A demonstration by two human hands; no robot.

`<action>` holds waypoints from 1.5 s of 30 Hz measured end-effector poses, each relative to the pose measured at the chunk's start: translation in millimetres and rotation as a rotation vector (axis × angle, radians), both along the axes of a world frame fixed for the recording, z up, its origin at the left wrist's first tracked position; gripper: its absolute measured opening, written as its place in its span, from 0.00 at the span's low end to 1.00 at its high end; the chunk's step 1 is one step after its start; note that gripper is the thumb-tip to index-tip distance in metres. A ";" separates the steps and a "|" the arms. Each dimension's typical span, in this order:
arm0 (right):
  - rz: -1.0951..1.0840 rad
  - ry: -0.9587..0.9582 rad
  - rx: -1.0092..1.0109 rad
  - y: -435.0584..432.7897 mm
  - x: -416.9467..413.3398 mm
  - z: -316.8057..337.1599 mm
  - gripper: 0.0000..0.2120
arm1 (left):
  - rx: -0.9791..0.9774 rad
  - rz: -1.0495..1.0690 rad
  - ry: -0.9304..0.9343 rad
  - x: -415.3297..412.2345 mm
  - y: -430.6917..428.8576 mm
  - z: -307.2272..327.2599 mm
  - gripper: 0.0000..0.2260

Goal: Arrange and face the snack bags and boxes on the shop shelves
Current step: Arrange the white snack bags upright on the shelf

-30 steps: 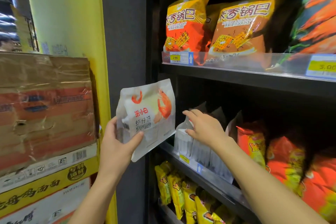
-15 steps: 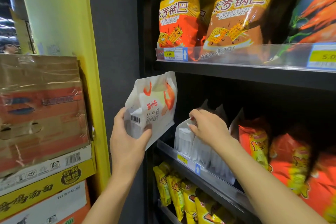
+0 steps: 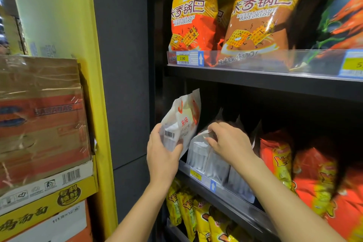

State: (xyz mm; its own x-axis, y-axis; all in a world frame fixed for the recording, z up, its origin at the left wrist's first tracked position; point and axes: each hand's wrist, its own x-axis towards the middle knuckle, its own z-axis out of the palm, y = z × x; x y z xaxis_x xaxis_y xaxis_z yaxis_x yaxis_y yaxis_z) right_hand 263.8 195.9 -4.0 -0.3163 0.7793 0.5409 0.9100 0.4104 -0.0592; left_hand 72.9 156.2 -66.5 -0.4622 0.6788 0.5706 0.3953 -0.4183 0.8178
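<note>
Moving in toward the centre-frame middle shelf, left hand is gripping the white bag by its lower edge, likely light, soft and crinkly, while right hand is pinching the shelved bags at their top.

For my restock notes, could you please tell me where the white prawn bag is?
Head view, left of centre: the left hand holds the white prawn bag at the left end of the middle shelf, beside the shelved white bags the right hand pinches.
</note>
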 end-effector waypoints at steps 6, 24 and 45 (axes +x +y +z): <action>-0.018 0.004 0.007 -2.8 0.3 -0.6 0.13 | -0.056 0.028 0.068 16.6 33.2 -8.1 0.33; -0.040 0.008 -0.053 -0.2 7.7 -1.7 0.08 | -0.218 -0.057 -0.065 27.7 76.5 -21.2 0.33; -0.021 0.013 -0.067 -4.7 6.2 2.6 0.22 | -0.058 -0.141 0.263 56.2 42.2 3.1 0.29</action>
State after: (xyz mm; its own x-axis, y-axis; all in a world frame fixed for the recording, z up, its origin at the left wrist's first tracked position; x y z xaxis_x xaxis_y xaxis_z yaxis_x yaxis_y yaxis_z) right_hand 269.9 191.1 -1.3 -0.2933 0.8204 0.4909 0.9172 0.3863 -0.0976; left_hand 129.1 198.4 -63.4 -0.2022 0.7605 0.6170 0.5380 -0.4402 0.7188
